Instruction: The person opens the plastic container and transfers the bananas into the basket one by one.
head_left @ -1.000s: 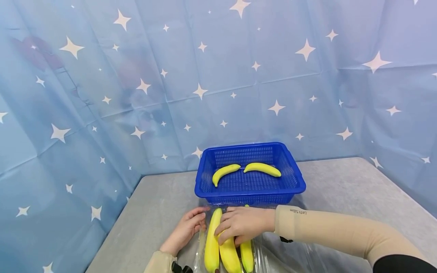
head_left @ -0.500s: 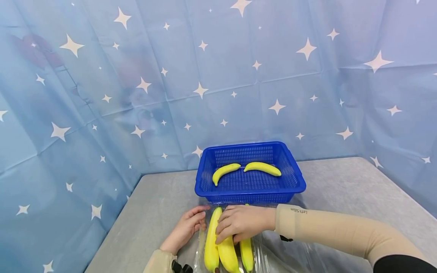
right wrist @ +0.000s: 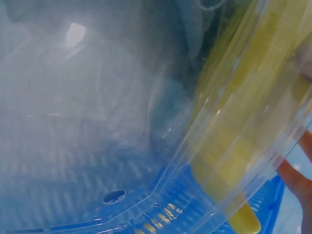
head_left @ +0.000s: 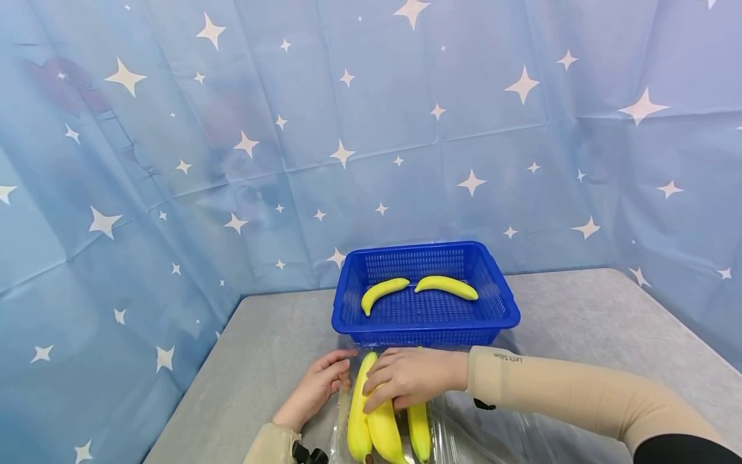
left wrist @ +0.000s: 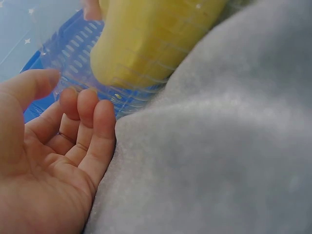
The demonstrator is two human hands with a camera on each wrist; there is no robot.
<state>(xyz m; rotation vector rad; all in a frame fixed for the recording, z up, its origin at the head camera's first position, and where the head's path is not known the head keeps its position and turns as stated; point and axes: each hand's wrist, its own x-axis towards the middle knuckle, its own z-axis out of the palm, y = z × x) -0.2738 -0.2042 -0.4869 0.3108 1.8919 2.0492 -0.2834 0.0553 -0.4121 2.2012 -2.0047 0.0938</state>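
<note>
Three yellow bananas lie lengthwise in a clear plastic container (head_left: 438,419) at the front of the table: a left banana (head_left: 357,419), a middle banana (head_left: 385,435) and a right banana (head_left: 419,433). From above, my right hand (head_left: 408,376) holds the middle banana with curled fingers, hiding its far end and part of the right one. The left banana touches the middle one at their near halves. My left hand (head_left: 315,388) rests at the container's left side, fingers loosely bent. In the left wrist view, its fingertips (left wrist: 104,117) are right at the plastic, with a gap to the thumb.
A blue plastic basket (head_left: 426,335) stands directly behind the container. Inside it are two more bananas, a curved one at left (head_left: 382,292) and another at right (head_left: 447,286). A blue starry curtain (head_left: 371,129) hangs behind the grey table (head_left: 278,348).
The middle banana has shifted slightly left, against the left one, with my right hand on it. My left hand has stayed in place.
</note>
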